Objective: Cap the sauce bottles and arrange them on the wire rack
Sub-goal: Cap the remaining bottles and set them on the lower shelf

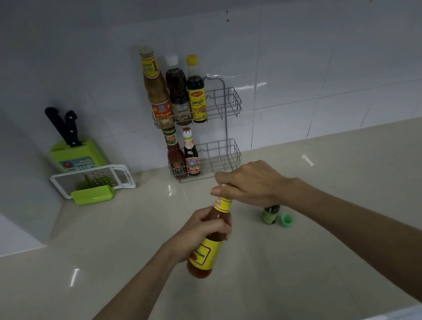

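Fingers (209,223) of the left hand (202,231) wrap the neck of a tilted red sauce bottle (209,246) above the worktop (281,287); the right hand (247,185) closes over its top, hiding any cap. Just right stand a small green bottle (269,214) and a loose green cap (287,220). Far behind, the wire rack (222,102) holds five bottles, its right side free.

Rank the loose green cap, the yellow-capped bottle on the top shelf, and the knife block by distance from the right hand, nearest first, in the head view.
From the right hand:
1. Loose green cap, on the counter just below the wrist.
2. Yellow-capped bottle, up on the rack's top shelf, at the wall.
3. Knife block, far left in the corner.
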### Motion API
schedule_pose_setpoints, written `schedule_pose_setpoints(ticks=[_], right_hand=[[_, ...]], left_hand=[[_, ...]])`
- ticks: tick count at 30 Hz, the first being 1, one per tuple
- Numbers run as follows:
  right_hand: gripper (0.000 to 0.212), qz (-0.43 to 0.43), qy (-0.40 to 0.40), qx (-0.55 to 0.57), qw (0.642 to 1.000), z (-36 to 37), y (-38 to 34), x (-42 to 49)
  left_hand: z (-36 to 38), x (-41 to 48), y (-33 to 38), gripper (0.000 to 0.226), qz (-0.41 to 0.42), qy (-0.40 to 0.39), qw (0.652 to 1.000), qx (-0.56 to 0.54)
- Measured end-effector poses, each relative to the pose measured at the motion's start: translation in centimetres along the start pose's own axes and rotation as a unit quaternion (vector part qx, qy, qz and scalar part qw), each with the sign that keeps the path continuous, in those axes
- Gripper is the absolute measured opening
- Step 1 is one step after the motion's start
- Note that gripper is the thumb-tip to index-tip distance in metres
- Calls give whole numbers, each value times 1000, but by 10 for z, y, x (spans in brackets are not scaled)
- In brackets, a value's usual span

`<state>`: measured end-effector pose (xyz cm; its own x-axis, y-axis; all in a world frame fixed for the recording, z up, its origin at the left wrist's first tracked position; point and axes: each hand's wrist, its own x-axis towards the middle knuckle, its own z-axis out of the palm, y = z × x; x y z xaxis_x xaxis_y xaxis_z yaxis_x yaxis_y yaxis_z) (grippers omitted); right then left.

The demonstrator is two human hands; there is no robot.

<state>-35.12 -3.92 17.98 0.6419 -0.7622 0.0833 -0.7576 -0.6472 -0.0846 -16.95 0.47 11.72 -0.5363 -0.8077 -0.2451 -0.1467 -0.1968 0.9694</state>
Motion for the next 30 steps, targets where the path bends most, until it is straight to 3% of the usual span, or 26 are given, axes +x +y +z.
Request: schedule_pose_setpoints(ticks=[2,3,6,8,9,10,12,14,15,16,18,20,21,23,26,28,30], right_hand=[[43,-75,38,-40,996,-3,0,1],[42,-67,53,-35,996,-4,-1,3],[33,61,23,-57,996,-1,-8,12],[14,144,-45,-101,983,7,-17,17],[20,167,-79,-115,976,8,-21,18],[26,168,-100,-109,975,8,-20,18],[43,153,-91,-23,984,4,-15,17],[49,72,12,14,997,2,-12,11],[48,30,67,5,997,2,-13,9],[46,13,99,-9,995,5,-13,8],[37,77,134,30,987,14,-12,12],[28,181,94,121,971,18,-7,24],[30,194,77,153,966,18,-3,30],[36,187,55,184,964,11,4,37],[36,165,28,195,966,-3,17,42],[38,175,33,210,961,-5,27,44],[43,197,66,255,944,1,32,44]], left_hand=[[-4,-2,6,19,8,-54,998,-22],[-3,0,6,17,11,-37,999,-17],[10,8,1,15,13,165,984,64],[18,14,-7,17,-13,306,930,204],[20,15,-10,17,-19,327,913,243],[18,14,-10,17,-26,306,924,227],[7,9,-5,12,-25,187,976,112],[-2,2,2,8,-7,68,997,41],[-5,2,4,9,3,49,998,33],[-3,2,6,10,10,59,997,38],[5,9,7,12,4,141,988,64],[17,18,4,17,-3,238,967,87],[22,22,4,20,-7,266,960,85],[24,26,2,33,-18,252,966,54],[15,25,-5,70,-54,121,991,36],[14,21,-13,60,-59,98,992,55],[14,24,-22,45,-45,146,987,53]])
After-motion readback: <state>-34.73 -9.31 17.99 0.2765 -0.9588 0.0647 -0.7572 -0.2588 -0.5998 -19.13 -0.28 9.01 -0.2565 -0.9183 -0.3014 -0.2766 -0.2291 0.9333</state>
